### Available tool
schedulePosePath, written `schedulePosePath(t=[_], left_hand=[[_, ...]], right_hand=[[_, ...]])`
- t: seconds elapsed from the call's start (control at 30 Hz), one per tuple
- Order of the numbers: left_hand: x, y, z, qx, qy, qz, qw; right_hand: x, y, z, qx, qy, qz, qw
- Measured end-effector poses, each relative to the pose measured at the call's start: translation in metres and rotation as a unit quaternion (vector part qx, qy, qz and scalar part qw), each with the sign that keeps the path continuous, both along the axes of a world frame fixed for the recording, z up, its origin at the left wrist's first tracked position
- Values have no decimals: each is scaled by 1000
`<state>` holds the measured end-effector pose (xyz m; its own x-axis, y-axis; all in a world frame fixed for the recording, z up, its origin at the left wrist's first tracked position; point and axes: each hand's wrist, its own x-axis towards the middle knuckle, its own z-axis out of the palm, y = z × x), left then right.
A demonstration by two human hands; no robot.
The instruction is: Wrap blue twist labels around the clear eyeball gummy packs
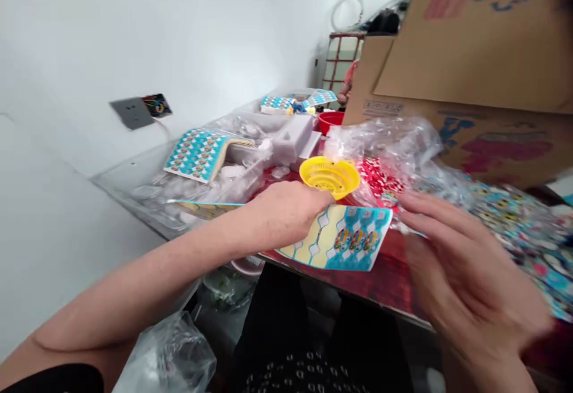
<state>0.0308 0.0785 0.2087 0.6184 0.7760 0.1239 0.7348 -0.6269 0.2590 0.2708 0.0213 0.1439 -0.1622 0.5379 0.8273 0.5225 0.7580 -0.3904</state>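
At the near edge of the dark red table, the left hand lies knuckles-up on a printed blue-and-yellow cardboard backing card, fingers curled loosely down onto its left part; whether they pinch the card or only press it, I cannot tell. The card lies flat, its near corner hanging just past the table edge, with 3 oval pictures in a row on its blue half. The right hand, blurred, hovers open with fingers spread, its fingertips just beside the card's right edge; contact is unclear.

Just behind the left hand sits a small round yellow plastic mesh basket. Crumpled clear plastic bags lie behind it, a stack of blue patterned cards to the left, and a large brown cardboard box stands at the right.
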Motion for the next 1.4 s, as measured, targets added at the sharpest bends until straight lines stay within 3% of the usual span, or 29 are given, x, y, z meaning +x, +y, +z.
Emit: schedulePosePath(t=[0.1,0.3,0.5,0.63,0.77,0.97,1.4], left_hand=[[14,-8,-23,-44,41,-20,998],[22,-28,-51,-115,31,-13,993],[17,-43,-103,-153,-13,-32,988],[12,-54,-137,-218,-60,-29,974],[13,-59,-156,-292,-133,3,947],[15,-56,-172,-393,-168,76,901],[14,-56,-179,-441,-271,154,842]], right_hand=[[1,13,-13,3,-80,-1,997],[16,8,-56,-181,-96,85,975],[14,1,-85,-384,-16,151,911],[12,2,-103,-442,-26,170,880],[8,1,-119,-413,-79,178,890],[-3,-2,-137,-240,-218,134,936],[-8,0,-142,-87,-191,109,972]])
